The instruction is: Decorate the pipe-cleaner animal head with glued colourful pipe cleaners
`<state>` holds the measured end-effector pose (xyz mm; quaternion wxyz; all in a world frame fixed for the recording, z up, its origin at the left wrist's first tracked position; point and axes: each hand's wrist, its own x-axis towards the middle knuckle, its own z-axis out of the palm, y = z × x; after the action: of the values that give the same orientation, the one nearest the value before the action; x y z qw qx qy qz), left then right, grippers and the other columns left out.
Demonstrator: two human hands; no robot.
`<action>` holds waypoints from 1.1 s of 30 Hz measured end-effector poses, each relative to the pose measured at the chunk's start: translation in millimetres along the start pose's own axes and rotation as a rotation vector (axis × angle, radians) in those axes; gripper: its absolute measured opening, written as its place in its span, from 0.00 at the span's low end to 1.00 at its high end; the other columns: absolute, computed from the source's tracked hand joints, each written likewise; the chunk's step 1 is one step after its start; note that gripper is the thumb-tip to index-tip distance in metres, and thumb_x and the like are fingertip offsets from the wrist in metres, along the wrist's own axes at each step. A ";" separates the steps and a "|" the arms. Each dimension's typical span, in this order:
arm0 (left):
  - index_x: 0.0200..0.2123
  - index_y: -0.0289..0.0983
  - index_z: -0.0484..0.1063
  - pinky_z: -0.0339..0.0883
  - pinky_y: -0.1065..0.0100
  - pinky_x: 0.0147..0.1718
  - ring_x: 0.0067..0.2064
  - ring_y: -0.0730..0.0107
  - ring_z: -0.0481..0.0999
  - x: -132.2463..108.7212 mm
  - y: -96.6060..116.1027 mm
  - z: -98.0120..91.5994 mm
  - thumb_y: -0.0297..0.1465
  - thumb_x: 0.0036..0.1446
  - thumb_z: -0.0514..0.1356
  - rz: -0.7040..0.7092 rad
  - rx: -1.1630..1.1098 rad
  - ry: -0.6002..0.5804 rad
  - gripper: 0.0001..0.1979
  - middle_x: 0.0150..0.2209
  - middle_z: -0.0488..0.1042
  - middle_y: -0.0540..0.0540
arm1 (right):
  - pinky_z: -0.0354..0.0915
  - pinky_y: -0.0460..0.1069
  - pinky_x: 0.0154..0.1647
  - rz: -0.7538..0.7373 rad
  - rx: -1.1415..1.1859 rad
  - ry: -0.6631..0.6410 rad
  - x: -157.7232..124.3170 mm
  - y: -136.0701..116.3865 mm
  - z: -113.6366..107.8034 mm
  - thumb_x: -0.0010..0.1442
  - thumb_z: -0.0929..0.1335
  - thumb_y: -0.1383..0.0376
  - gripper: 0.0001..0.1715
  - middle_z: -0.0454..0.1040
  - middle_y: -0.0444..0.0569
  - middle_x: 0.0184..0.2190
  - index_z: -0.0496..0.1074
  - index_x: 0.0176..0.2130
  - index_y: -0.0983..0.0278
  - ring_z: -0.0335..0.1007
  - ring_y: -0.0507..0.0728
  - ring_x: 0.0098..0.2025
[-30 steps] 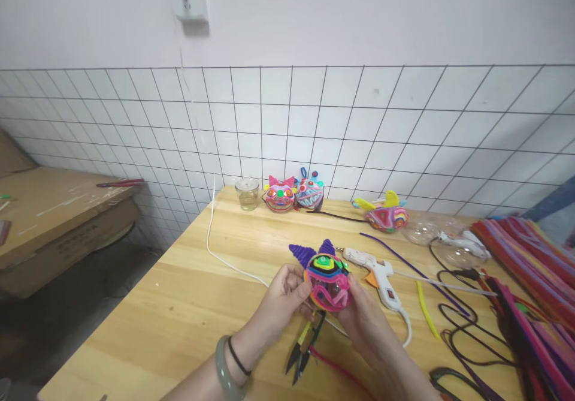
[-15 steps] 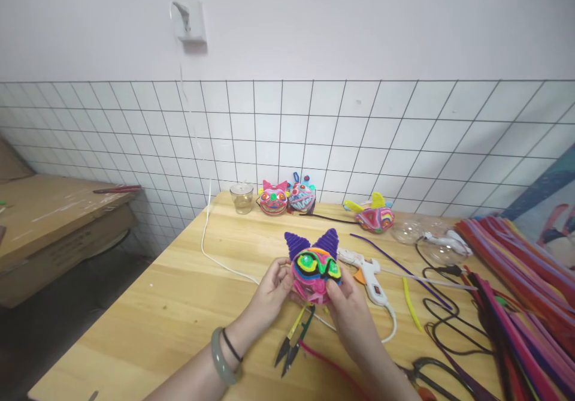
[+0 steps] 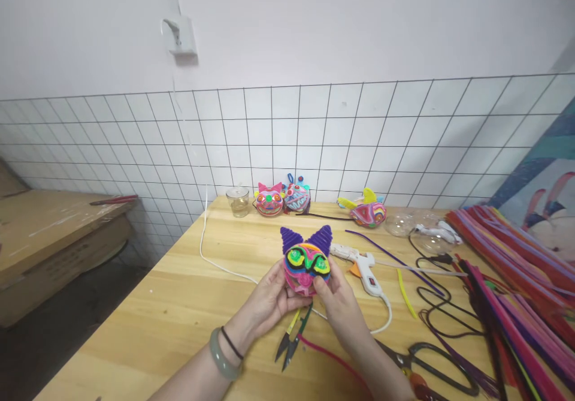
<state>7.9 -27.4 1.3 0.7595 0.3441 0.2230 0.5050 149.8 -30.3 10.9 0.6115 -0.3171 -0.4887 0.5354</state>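
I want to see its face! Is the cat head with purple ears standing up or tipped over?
Upright: the cat head is held off the table between both hands, ears pointing up, face toward the camera.

Both forearms were bare, no sleeves in view. Left wrist wore a thick, smooth, pale grey-green bangle (image 3: 221, 362), rounded in section w/ a glossy sheen. Just beside it, on the hand side, sat a thin black elastic band (image 3: 232, 343), looped once round the wrist. Left hand (image 3: 266, 300) & right hand (image 3: 342, 306) had no gloves, no rings seen on the visible fingers (image 3: 324, 286); nails short, unpainted as far as could be told. Right wrist bare.
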 end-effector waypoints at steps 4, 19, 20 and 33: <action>0.49 0.35 0.68 0.72 0.59 0.44 0.45 0.59 0.79 -0.3 4.6 2.4 0.36 0.59 0.59 0.023 -0.076 0.023 0.17 0.48 0.77 0.37 | 0.62 0.60 0.57 0.143 0.156 -0.052 1.9 3.4 -5.2 0.58 0.65 0.44 0.28 0.73 0.51 0.53 0.70 0.51 0.57 0.67 0.64 0.56; 0.50 0.36 0.70 0.70 0.61 0.49 0.48 0.61 0.77 -1.2 5.9 2.5 0.30 0.56 0.63 0.012 -0.144 -0.078 0.18 0.50 0.75 0.39 | 0.64 0.57 0.54 0.057 0.167 -0.224 8.2 -2.2 -8.0 0.55 0.72 0.54 0.26 0.76 0.51 0.50 0.70 0.51 0.59 0.70 0.62 0.52; 0.50 0.36 0.70 0.70 0.61 0.49 0.48 0.61 0.77 -1.5 5.8 2.8 0.30 0.55 0.64 0.010 -0.149 -0.088 0.19 0.50 0.75 0.39 | 0.64 0.57 0.54 0.052 0.162 -0.225 8.1 -2.8 -8.0 0.55 0.72 0.54 0.25 0.76 0.51 0.49 0.70 0.51 0.59 0.70 0.62 0.52; 0.52 0.37 0.68 0.65 0.52 0.51 0.50 0.54 0.75 -4.5 12.3 -3.0 0.34 0.54 0.63 -0.061 -0.147 -0.175 0.22 0.51 0.74 0.37 | 0.64 0.57 0.54 -0.010 0.059 -0.128 6.7 -9.0 -6.2 0.51 0.74 0.58 0.28 0.76 0.50 0.49 0.69 0.50 0.59 0.69 0.62 0.54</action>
<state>-3.5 -27.5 8.5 0.8143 0.3233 0.1283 0.4647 158.3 -25.1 18.8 0.5905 -0.2616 -0.5124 0.5659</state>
